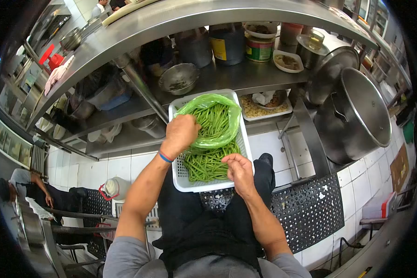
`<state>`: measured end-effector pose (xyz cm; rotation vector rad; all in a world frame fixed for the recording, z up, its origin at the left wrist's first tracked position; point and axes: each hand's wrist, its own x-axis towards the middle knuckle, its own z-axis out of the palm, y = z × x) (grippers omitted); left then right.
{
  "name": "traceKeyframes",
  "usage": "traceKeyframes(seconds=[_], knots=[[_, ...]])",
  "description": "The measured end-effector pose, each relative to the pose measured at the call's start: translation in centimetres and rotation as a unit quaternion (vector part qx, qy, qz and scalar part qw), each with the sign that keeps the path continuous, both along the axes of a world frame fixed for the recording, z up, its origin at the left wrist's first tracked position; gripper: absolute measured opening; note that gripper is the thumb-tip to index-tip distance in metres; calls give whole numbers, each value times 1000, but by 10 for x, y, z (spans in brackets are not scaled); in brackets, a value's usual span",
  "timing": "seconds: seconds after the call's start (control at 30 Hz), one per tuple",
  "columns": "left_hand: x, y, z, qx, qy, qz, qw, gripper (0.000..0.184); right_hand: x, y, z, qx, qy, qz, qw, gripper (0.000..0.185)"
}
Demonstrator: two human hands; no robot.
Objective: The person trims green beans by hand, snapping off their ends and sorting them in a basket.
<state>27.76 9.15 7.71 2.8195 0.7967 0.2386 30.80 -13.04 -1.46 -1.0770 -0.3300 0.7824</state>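
A white plastic basket [247, 139] rests at my lap, against the steel shelving. In its far half sits an open green plastic bag [235, 121] full of green beans [211, 121]. Loose green beans [204, 167] fill the near half. My left hand [183, 133], with bands at the wrist, is closed at the bag's left rim, its fingertips by the beans; its grip is hidden. Over the right side of the loose beans, my right hand [240, 172] has its fingers curled into a pinch. Whatever may be between them is too small to make out.
A metal bowl [180, 79] and several tubs stand on the shelf ahead. Below it is a tray of pale chopped food [264, 110]. A large steel pot [356, 118] stands at right. A perforated black mat [308, 208] covers floor tiles. Another person [28, 185] is at far left.
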Motion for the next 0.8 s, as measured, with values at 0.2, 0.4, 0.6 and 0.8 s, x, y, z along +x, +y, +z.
traceKeyframes(seconds=[0.2, 0.4, 0.6, 0.8], knots=[[-22, 5, 21, -31, -95, -19, 995, 25, -5, 9, 0, -41, -105, -9, 994, 23], [-73, -22, 39, -235, -120, -43, 964, 26, -11, 13, 9, -73, -225, -104, 966, 28], [-117, -49, 23, -461, -148, 6, 875, 23, -13, 10, 23, -92, -445, -185, 871, 39], [-133, -50, 19, -486, -135, 10, 863, 21, -6, 8, 17, -98, -562, -134, 811, 32]])
